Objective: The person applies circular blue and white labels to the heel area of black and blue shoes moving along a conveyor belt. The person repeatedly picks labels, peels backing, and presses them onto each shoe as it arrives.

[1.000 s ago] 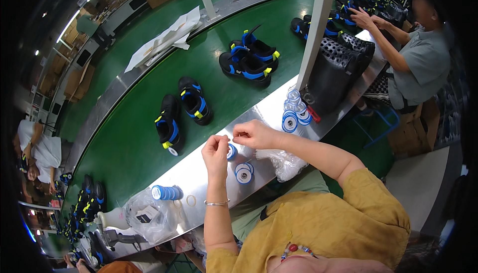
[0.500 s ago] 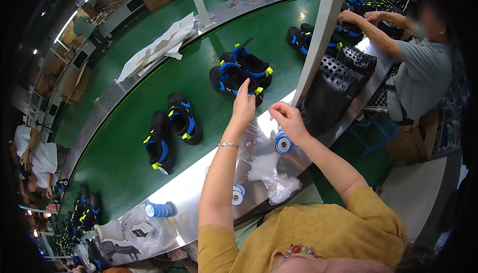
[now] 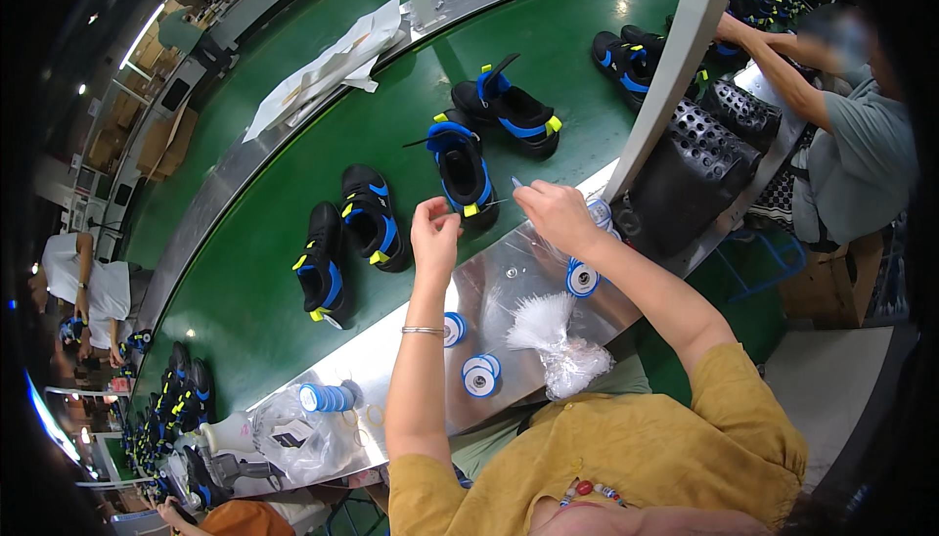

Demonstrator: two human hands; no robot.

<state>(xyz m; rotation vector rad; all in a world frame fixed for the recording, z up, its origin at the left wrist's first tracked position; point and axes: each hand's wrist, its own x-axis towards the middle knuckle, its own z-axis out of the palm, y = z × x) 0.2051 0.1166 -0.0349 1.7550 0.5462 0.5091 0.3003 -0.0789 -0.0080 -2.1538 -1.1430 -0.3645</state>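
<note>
At the heel of a black and blue shoe, two hands meet

From my remote station I have both hands up over the near edge of the green surface (image 3: 411,155). The shoe (image 3: 476,184) stands on that surface with its heel toward me, its yellow heel tab (image 3: 470,210) lying between the hands. The left hand (image 3: 436,233) is just left of the tab, fingers bent and thumb close to the forefinger; I cannot tell whether anything sits between them. The right hand (image 3: 553,211) is on the other side, thumb and fingers pinched on a thin pale strand (image 3: 499,202) that runs toward the heel. I cannot make out whether the strand touches the tab.

Just behind is a matching shoe (image 3: 523,125), and to the left I see another pair (image 3: 377,228) on the green.

Nearer me, on the metal tabletop (image 3: 479,267), a fan of white fasteners (image 3: 543,321) spreads out from crumpled clear plastic (image 3: 577,368). Left of it lie round blue-and-white labels (image 3: 479,377); farther left, a stack of blue discs (image 3: 328,398) sits by a clear plastic bag (image 3: 318,446). Off to my right, a co-worker in grey (image 3: 866,155) reaches over the line.
</note>
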